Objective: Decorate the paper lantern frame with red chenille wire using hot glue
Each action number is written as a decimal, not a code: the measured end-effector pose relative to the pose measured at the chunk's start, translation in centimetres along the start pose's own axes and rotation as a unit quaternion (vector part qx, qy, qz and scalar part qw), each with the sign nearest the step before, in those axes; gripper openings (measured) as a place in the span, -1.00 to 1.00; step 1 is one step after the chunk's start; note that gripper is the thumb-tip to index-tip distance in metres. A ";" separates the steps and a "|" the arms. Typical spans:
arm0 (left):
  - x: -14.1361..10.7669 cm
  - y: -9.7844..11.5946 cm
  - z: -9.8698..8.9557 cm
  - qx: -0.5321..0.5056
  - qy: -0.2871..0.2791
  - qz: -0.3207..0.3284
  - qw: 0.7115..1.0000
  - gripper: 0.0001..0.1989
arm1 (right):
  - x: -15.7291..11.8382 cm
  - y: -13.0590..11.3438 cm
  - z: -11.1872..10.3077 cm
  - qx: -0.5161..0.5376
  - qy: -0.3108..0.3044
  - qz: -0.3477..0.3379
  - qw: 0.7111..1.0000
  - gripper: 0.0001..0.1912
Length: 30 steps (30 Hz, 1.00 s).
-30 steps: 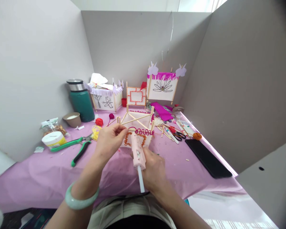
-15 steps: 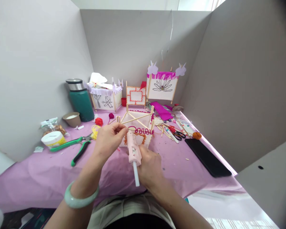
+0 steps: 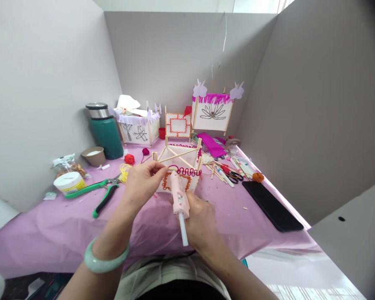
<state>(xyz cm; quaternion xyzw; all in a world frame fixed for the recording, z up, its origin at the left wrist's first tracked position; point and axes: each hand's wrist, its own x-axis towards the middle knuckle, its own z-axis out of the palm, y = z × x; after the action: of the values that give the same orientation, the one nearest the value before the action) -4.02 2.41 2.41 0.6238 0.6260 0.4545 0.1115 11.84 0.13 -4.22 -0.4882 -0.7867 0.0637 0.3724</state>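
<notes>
A pink glue gun with a clear glue stick out of its back is gripped by my right hand. Its nozzle points at the upper edge of a small stick-framed box, which has crossed sticks on top and an orange trim on its front. Wavy magenta yarn runs along that edge. My left hand is at the box's left front corner, thumb and forefinger pinched at the yarn's end; the fingertips partly hide what they hold.
Green-handled pliers, a white tub, a cup and a green flask are at left. Scissors, sticks and a black phone lie right. Decorated panels stand behind.
My right hand and the glue gun have shifted slightly to the right along the box's edge. My left hand has stayed in place.
</notes>
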 end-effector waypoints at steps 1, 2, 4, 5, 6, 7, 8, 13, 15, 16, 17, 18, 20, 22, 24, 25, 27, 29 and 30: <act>0.0 0.0 0.0 0.001 0.000 -0.001 1.000 -0.79 | 0.0 0.0 -0.1 0.004 -0.001 0.003 1.000 -0.73; 0.0 0.0 0.0 0.002 -0.001 -0.003 1.000 -0.79 | -0.1 0.0 -0.1 0.007 0.001 0.006 1.000 -0.72; 0.0 0.1 0.0 0.001 -0.003 -0.008 1.000 -0.79 | -0.2 0.0 -0.3 0.006 0.009 0.012 1.000 -0.71; 0.0 0.1 0.0 0.000 -0.005 -0.010 1.000 -0.79 | -0.2 0.0 -0.3 0.004 0.013 0.011 1.000 -0.72; 0.0 0.1 0.0 -0.001 -0.006 -0.010 1.000 -0.79 | -0.2 0.0 -0.3 0.004 0.017 0.007 1.000 -0.72; 0.0 0.0 0.0 -0.001 -0.006 -0.010 1.000 -0.79 | -0.2 0.1 -0.4 0.004 0.021 0.004 1.000 -0.73; 0.0 0.0 0.0 0.000 -0.005 -0.010 1.000 -0.79 | -0.3 0.1 -0.3 0.003 0.025 0.000 1.000 -0.73; -0.1 -0.1 0.1 0.000 0.002 -0.012 1.000 -0.79 | -0.4 0.4 0.0 -0.017 0.050 -0.010 0.999 -0.69; -0.2 -0.1 0.0 0.002 0.002 -0.008 1.000 -0.79 | -0.4 0.5 0.2 -0.020 0.054 -0.008 0.998 -0.67; -0.2 -0.2 0.0 0.005 0.003 -0.006 1.000 -0.79 | -0.5 0.6 0.3 -0.019 0.053 -0.005 0.998 -0.65; -0.2 -0.2 0.0 0.007 0.003 -0.003 1.000 -0.79 | -0.5 0.6 0.3 -0.019 0.052 -0.002 0.998 -0.63; -0.2 -0.2 0.0 0.008 0.003 -0.001 1.000 -0.79 | -0.6 0.7 0.3 -0.018 0.048 0.000 0.999 -0.62; -0.3 -0.3 0.0 0.006 -0.004 0.002 1.000 -0.79 | -0.8 0.8 0.4 -0.014 0.039 0.002 0.999 -0.60; -0.5 -0.4 0.2 -0.004 -0.014 -0.001 1.000 -0.79 | -0.9 0.9 0.5 -0.008 0.033 0.007 0.999 -0.58; -0.7 -0.4 0.4 -0.016 -0.023 -0.009 1.000 -0.80 | -1.1 1.0 0.6 -0.001 0.031 0.015 0.999 -0.58; -0.8 -0.4 0.6 -0.021 -0.025 -0.014 0.999 -0.81 | -1.2 1.1 0.7 0.002 0.032 0.019 0.999 -0.58; -0.9 -0.4 0.9 -0.027 -0.024 -0.022 0.999 -0.83 | -1.2 1.1 0.7 0.012 0.029 0.022 0.999 -0.59; -1.0 -0.3 1.2 -0.025 -0.020 -0.026 0.999 -0.84 | -1.1 1.1 0.7 0.024 0.027 0.023 0.999 -0.59; -1.0 -0.3 1.3 -0.025 -0.019 -0.026 0.999 -0.84 | -1.1 1.0 0.6 0.027 0.026 0.022 0.999 -0.59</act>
<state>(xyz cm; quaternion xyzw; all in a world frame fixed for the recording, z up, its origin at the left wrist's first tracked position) -3.13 2.18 1.02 0.6127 0.6283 0.4552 0.1504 12.44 -0.04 -5.73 -0.4964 -0.7638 0.0805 0.4046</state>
